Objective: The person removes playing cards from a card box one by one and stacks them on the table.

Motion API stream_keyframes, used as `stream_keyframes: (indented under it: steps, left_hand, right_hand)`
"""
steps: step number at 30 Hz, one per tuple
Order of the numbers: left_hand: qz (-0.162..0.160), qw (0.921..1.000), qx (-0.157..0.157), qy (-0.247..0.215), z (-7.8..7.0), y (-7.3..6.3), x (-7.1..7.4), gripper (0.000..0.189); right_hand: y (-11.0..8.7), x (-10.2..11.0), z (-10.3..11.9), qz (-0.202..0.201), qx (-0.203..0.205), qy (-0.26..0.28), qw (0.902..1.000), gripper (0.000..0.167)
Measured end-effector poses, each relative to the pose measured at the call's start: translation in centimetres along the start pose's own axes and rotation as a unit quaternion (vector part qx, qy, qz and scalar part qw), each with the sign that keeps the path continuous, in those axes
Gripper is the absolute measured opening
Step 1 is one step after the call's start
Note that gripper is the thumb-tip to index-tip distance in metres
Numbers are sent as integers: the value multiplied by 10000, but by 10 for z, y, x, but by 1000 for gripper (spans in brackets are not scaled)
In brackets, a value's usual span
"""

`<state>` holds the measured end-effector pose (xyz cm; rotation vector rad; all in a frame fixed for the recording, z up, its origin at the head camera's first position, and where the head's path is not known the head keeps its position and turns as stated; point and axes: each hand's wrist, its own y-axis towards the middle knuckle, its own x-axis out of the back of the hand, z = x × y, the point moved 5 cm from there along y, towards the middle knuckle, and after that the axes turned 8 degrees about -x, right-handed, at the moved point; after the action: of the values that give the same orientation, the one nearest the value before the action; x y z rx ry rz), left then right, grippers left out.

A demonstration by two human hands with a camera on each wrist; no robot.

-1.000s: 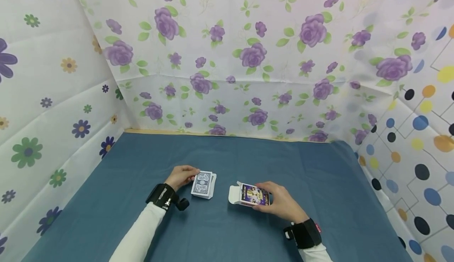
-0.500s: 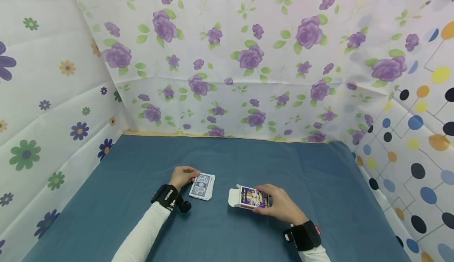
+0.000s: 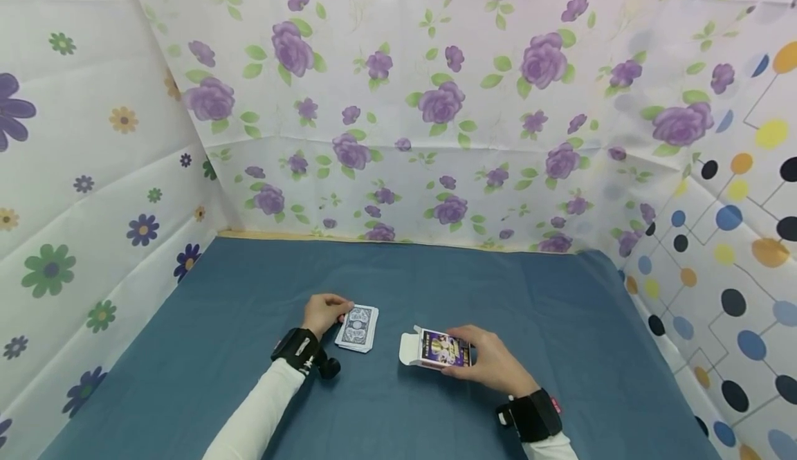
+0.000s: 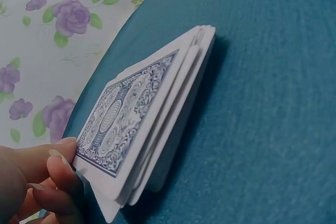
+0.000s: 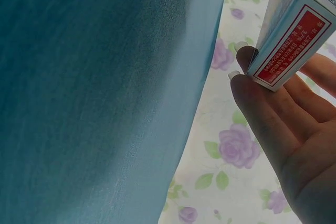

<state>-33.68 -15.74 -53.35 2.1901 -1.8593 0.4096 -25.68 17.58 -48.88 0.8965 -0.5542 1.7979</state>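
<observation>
A deck of playing cards [image 3: 357, 328], patterned blue-and-white backs up, is on the blue cloth in the head view. My left hand [image 3: 325, 313] pinches its upper left corner. Seen from the left wrist, the stack [image 4: 134, 114] has uneven edges, with some cards jutting out; thumb and fingertips meet at one corner. To the right, my right hand [image 3: 492, 363] grips a purple-fronted card box [image 3: 445, 349] between thumb and fingers. Its white end flap [image 3: 409, 349] hangs open toward the deck. The right wrist view shows the box's end with a red label [image 5: 294, 48]; what is inside is hidden.
Blue cloth [image 3: 398, 273] covers the table. A rose-patterned curtain [image 3: 398, 100] stands behind its far edge, with a flowered sheet [image 3: 93, 169] at left and a dotted sheet [image 3: 735, 273] at right. Each wrist wears a black strap.
The deck's layers look closer together than a second ago, and it has turned slightly. My left wrist has shifted a little right. The right hand and box have hardly moved.
</observation>
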Motion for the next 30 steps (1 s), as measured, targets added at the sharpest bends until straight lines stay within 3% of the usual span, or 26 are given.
stream_keyframes:
  steps: [15, 19, 23, 26, 30]
  left_hand:
    - [-91, 9998, 136, -61, -1, -5, 2, 18]
    - [-191, 9997, 106, 125, -2, -6, 3, 20]
    - [-314, 9981, -109, 513, -13, -10, 7, 22]
    - [-147, 9957, -430, 807, -31, -19, 7, 20]
    - [729, 9901, -1018, 627, -62, -42, -3, 18]
  right_hand:
    - [1, -2, 1, 6, 41, -7, 10000, 71]
    - [1, -2, 1, 38, 56, 16, 10000, 71]
    - [2, -2, 3, 31, 81, 17, 10000, 70]
    - [2, -2, 4, 38, 63, 8, 10000, 69]
    - [2, -3, 4, 70, 0, 15, 10000, 69]
